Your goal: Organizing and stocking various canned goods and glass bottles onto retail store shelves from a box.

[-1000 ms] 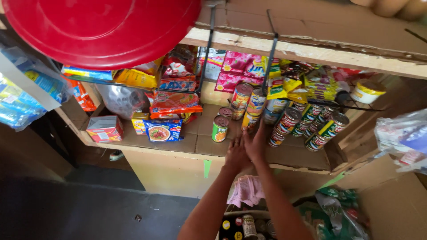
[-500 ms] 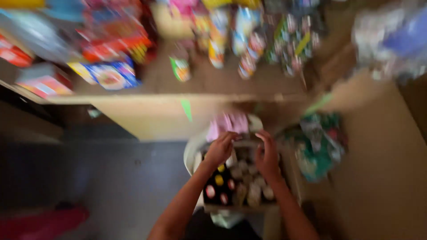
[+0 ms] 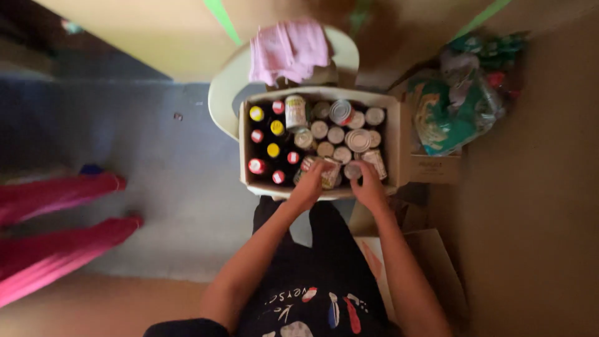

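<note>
Cardboard box (image 3: 393, 143): open-topped, resting on a pale plastic chair (image 3: 219, 103) directly in front of the person, and still close to full; its left part holds dark bottles with red and yellow caps (image 3: 267, 142), its right part holds tin cans (image 3: 340, 134), some upright and some lying on their sides. Pink cloth (image 3: 290, 48): draped over the chair back, just beyond the far wall of the box. Bag of packaged goods (image 3: 458, 100): green and clear plastic, on a second carton to the right of the box. Pink strips (image 3: 56, 224): at the left edge over the grey floor; kind cannot be told. Left hand (image 3: 310, 183): inside the near edge of the box, fingers curled around a can lying on its side (image 3: 329, 173). Right hand (image 3: 369, 187): beside the left, fingertips closing on a small upright can (image 3: 353, 170); whether the grip is complete cannot be told. Progress, as a judgement: both cans remain inside the box, neither yet lifted; most of the contents are still to be taken out.
</note>
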